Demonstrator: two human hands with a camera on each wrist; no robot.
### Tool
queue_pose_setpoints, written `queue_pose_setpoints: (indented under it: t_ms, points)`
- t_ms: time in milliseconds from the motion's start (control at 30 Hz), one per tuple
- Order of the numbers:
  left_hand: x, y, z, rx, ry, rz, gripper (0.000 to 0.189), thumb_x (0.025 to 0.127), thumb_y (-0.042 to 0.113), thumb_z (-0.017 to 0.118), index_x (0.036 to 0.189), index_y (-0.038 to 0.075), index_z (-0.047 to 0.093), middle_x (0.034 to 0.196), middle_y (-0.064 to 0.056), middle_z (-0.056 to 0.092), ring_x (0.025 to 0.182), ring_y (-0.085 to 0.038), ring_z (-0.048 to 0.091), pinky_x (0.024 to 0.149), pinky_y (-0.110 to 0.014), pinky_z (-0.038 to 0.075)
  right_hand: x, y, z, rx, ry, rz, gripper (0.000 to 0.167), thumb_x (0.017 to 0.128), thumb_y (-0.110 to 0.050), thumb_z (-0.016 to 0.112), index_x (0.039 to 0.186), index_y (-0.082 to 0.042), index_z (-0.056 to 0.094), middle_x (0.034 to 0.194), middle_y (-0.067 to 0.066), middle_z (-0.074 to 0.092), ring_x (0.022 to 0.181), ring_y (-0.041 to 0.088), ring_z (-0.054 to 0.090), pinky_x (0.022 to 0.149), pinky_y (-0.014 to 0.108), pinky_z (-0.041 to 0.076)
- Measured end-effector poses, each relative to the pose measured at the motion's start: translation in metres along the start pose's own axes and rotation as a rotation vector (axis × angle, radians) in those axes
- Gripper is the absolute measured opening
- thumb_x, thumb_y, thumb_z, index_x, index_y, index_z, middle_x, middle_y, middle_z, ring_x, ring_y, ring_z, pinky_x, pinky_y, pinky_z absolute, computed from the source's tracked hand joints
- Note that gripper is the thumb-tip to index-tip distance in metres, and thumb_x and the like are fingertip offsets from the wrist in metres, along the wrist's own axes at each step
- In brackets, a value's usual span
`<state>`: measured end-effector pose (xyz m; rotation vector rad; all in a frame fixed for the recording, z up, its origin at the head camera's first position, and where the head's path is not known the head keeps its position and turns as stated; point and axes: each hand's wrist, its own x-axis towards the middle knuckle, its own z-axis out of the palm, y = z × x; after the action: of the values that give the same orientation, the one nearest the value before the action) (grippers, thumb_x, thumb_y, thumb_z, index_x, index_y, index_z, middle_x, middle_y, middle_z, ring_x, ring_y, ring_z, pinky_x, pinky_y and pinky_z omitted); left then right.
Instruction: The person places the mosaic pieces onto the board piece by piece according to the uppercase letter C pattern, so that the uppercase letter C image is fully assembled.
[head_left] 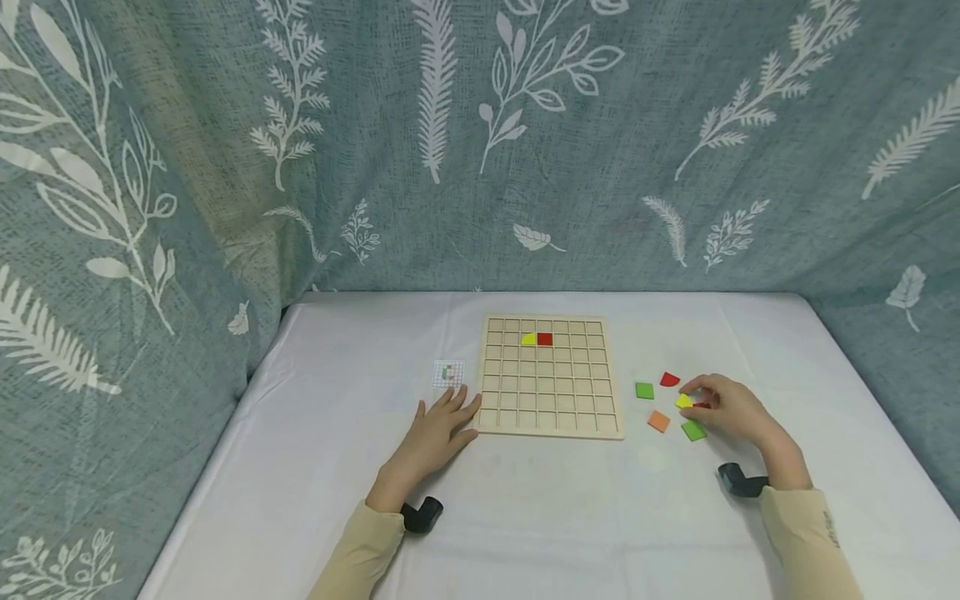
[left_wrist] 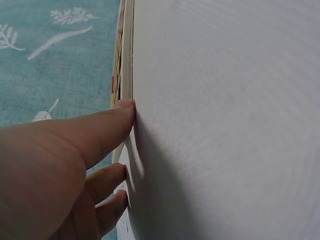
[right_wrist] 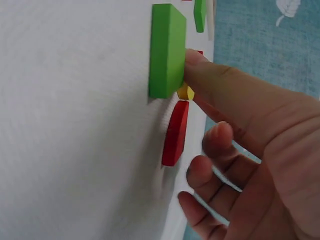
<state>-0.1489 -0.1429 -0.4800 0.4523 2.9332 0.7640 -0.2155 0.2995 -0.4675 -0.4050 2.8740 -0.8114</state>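
My right hand (head_left: pixel 726 406) is over the loose tiles at the right and pinches a small yellow tile (head_left: pixel 683 401) between thumb and index finger, low at the cloth. Its other fingers curl loosely. A green tile (right_wrist: pixel 167 50) and a red tile (right_wrist: pixel 176 134) lie close beside the thumb in the right wrist view. At the left, my left hand (head_left: pixel 433 435) rests with spread fingers, thumb at the near left corner of a wooden grid board (head_left: pixel 546 436). On that board a yellow quarter-round tile (head_left: pixel 528 339) and a red square tile (head_left: pixel 545 339) sit side by side.
A small printed pattern card (head_left: pixel 448 373) lies left of the board, just beyond the left fingertips. Between board and right hand are another green tile (head_left: pixel 644 391), an orange tile (head_left: pixel 658 422) and a red quarter-round tile (head_left: pixel 670 379). A leaf-patterned curtain (head_left: pixel 450 225) hangs behind the white-covered table.
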Motion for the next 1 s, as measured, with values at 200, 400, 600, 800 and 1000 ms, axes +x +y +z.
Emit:
queue_pose_setpoints:
  t_ms: [200, 400, 600, 800, 1000]
  points:
    - [0.0004, -0.0002, 0.0005, 0.004, 0.0, 0.002, 0.052, 0.091, 0.03, 0.057, 0.138, 0.012, 0.045, 0.147, -0.016, 0.033, 0.138, -0.037, 0.022, 0.102, -0.07, 0.012, 0.0026, 0.001, 0.0042, -0.023, 0.042, -0.023, 0.026, 0.076, -0.014, 0.075, 0.098, -0.002, 0.067, 0.071, 0.001, 0.043, 0.066, 0.015, 0.039, 0.054, 0.025, 0.03]
    - [-0.0001, -0.0001, 0.0012, 0.0, -0.002, -0.003, 0.052, 0.091, 0.03, 0.057, 0.138, 0.012, 0.045, 0.147, -0.016, 0.033, 0.138, -0.037, 0.022, 0.103, -0.07, 0.011, 0.0033, 0.003, 0.0059, -0.02, 0.061, -0.028, 0.026, 0.077, -0.013, 0.074, 0.099, -0.003, 0.066, 0.072, 0.001, 0.043, 0.066, 0.015, 0.039, 0.054, 0.024, 0.03]
    - [0.0003, -0.001, 0.001, -0.002, -0.007, -0.01, 0.052, 0.091, 0.03, 0.057, 0.139, 0.012, 0.044, 0.148, -0.015, 0.031, 0.139, -0.036, 0.021, 0.103, -0.07, 0.01, 0.0053, 0.0026, 0.0063, 0.008, 0.092, -0.058, 0.025, 0.078, -0.013, 0.074, 0.1, -0.002, 0.067, 0.071, 0.001, 0.042, 0.065, 0.014, 0.038, 0.053, 0.023, 0.03]
    - [0.0008, -0.0019, 0.0014, -0.004, 0.0, 0.001, 0.052, 0.091, 0.029, 0.057, 0.138, 0.012, 0.045, 0.147, -0.016, 0.032, 0.139, -0.037, 0.022, 0.103, -0.07, 0.011, 0.0061, 0.0003, 0.0054, 0.018, 0.104, -0.075, 0.025, 0.077, -0.011, 0.074, 0.099, -0.002, 0.068, 0.071, 0.001, 0.043, 0.065, 0.013, 0.038, 0.053, 0.023, 0.03]
    - [0.0001, -0.0007, 0.0007, -0.009, -0.002, -0.005, 0.052, 0.091, 0.03, 0.057, 0.139, 0.012, 0.044, 0.147, -0.015, 0.032, 0.139, -0.036, 0.021, 0.103, -0.069, 0.01, 0.0071, -0.0052, 0.0048, 0.03, 0.106, -0.078, 0.025, 0.078, -0.012, 0.074, 0.1, -0.003, 0.067, 0.073, 0.001, 0.042, 0.067, 0.014, 0.038, 0.054, 0.024, 0.03]
